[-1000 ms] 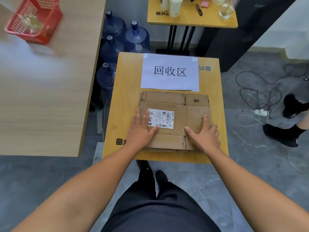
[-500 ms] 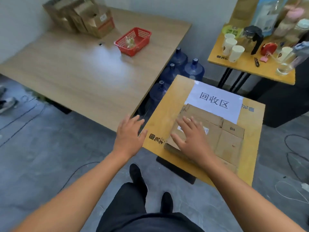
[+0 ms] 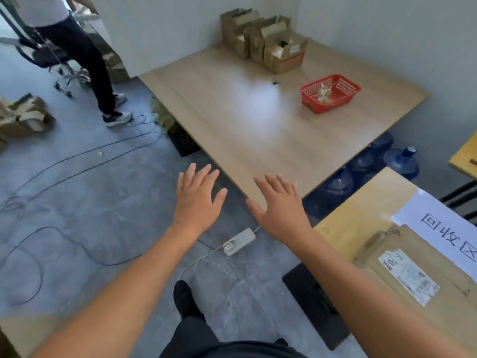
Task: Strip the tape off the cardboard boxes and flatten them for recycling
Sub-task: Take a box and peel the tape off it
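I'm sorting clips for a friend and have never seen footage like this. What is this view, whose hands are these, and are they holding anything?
No machine here: a person wears a camera on the head, so this single picture looks forward and down along their own arms. The left hand and right hand are both open, fingers spread, holding nothing. At the lower right a flattened cardboard box with a shipping label lies on a small yellow table, beside a white paper sign. On the large wooden table stand upright cardboard boxes in the far corner and a red basket. A power strip lies on the floor.
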Motion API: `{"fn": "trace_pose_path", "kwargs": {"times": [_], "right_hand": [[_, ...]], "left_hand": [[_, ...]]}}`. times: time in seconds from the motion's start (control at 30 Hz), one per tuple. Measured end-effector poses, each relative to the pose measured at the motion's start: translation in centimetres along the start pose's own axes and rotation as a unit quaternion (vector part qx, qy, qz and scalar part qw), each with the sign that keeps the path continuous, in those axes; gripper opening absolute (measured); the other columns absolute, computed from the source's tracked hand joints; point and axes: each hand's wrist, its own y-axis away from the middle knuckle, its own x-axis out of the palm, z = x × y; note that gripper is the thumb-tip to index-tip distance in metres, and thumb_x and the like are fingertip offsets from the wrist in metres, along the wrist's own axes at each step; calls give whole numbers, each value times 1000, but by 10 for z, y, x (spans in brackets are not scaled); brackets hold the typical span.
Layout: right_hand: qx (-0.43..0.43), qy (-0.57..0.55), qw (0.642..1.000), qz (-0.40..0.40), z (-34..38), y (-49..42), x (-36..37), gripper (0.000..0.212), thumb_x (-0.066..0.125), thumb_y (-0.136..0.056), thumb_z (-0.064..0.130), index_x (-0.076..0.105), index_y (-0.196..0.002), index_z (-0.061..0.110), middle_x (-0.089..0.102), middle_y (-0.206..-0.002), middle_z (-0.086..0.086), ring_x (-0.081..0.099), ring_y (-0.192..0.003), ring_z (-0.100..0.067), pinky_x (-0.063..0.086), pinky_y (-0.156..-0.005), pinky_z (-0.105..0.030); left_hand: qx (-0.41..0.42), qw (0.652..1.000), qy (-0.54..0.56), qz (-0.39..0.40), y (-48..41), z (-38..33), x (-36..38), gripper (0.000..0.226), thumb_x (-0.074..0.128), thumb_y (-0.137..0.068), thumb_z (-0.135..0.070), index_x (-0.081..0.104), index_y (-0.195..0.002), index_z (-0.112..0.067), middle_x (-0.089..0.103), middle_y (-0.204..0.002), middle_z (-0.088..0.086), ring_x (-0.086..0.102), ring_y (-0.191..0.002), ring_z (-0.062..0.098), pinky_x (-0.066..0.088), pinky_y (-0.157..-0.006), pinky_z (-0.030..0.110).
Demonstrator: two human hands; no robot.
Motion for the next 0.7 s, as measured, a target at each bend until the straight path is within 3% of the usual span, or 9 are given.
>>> {"fn": "trace_pose_path", "kwargs": {"times": [0.27,0.47,0.7], "right_hand": [[12,30,999,0,109,-120,52,62,38,-101,59,29,-158,35,25,-166,7,6,-158,-21,1,-128,-49],[39,29,998,-26,191,-197,68,67,34,-98,65,28,-159,37,26,-167,6,6,-158,-21,2,-128,-49],[51,64,997,-2,219,-254,83,72,27,-93,71,27,-158,40,23,-168,8,3,-158,-18,-2,-128,-48]], "left_hand": [[7,1000,8,6,-74,136,-41,58,43,-103,-53,42,-154,-27,25,-167,-2,-1,-156,29,-7,-125,46],[25,999,12,24,-135,227,-83,62,39,-102,-57,38,-156,-26,22,-167,-2,-4,-156,28,-8,-125,45],[69,995,8,68,-197,288,-91,63,36,-102,-58,35,-157,-27,18,-168,-3,-7,-157,25,-8,-126,46]]}}
